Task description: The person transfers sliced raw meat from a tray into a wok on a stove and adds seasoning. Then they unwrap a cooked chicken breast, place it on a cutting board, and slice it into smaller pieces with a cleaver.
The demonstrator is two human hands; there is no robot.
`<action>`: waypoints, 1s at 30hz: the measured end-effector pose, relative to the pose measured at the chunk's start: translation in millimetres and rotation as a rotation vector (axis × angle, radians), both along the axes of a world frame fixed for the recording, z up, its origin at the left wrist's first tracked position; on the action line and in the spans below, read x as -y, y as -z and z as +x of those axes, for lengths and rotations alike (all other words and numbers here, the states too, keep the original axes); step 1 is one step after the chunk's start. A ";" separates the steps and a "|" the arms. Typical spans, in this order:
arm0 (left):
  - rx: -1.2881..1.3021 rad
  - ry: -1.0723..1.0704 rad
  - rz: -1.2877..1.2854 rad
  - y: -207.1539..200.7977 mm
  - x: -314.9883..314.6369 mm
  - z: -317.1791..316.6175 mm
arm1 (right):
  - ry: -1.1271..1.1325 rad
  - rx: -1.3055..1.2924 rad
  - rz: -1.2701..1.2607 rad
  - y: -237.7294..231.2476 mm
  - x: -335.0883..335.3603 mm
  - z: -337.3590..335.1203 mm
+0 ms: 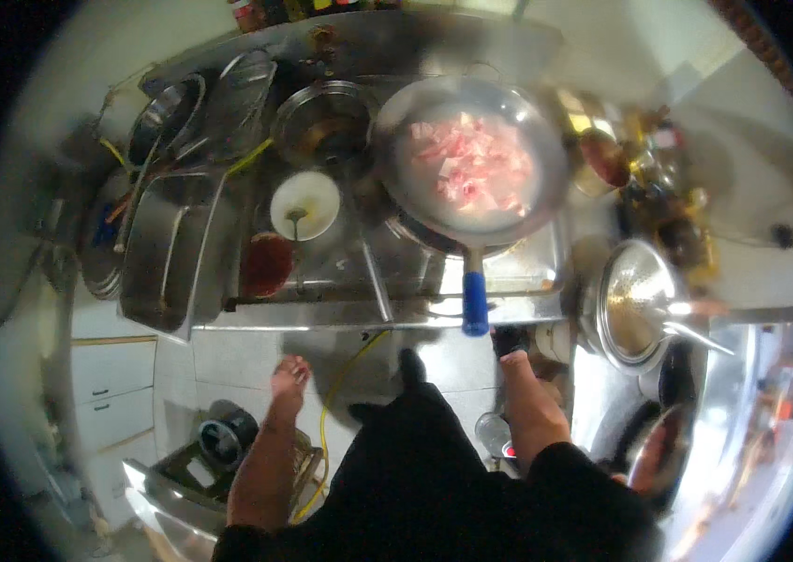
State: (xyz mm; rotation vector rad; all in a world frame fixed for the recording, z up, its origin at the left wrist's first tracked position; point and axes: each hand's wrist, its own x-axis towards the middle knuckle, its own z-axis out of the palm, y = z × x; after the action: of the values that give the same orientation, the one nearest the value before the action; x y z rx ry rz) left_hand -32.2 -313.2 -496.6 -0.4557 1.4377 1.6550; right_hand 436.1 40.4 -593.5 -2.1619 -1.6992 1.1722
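Observation:
A wide steel wok (396,178) with a blue handle grip (476,304) sits on the stove, at the right of the cooktop. Chopped pale pink raw meat (476,164) lies in cloudy liquid inside it. My left hand (290,377) hangs below the counter's front edge, fingers loosely bent and apart, holding nothing I can see. My right hand (511,348) is just below and to the right of the wok handle, apart from it. Something dark covers or shades its fingers, so their grip is hidden.
Left of the wok are a white bowl (321,201) with a ladle in it, a red-brown round thing (266,265), a dark pot (323,124) and a deep steel basin (157,248). A steel strainer (638,292) rests at right. A yellow hose (329,412) crosses the floor.

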 end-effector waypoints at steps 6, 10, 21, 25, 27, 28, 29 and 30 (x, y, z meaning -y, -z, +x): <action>0.114 -0.003 0.029 71.5 -75.1 60.1 | -0.315 0.279 0.274 15.1 -18.0 -5.4; 0.232 -0.033 0.044 93.0 -102.8 57.0 | -0.506 0.343 0.398 23.3 -28.1 -6.8; 0.305 -0.079 -0.033 181.5 -104.5 86.0 | -0.294 0.200 0.131 18.6 -35.2 3.1; -0.123 0.264 -0.107 168.8 -116.2 87.2 | -0.107 0.062 0.006 16.8 -32.2 7.1; 0.263 -0.207 0.140 153.1 -126.4 97.1 | 0.063 -0.083 -0.090 16.8 -29.1 11.0; 0.293 -0.231 0.110 145.4 -133.2 97.6 | 0.124 -0.242 -0.099 17.1 -28.1 13.0; 0.323 -0.253 0.079 138.3 -139.6 97.8 | 0.287 -0.290 -0.198 17.2 -26.9 15.1; 0.335 -0.264 0.080 132.0 -144.4 98.8 | 0.386 -0.383 -0.243 17.8 -27.1 16.5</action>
State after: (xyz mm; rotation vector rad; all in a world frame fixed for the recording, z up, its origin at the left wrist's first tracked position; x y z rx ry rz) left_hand 66.6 -168.8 -628.6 -0.8632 1.0953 1.7351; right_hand 452.6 67.5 -611.3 -2.0839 -0.9766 1.6025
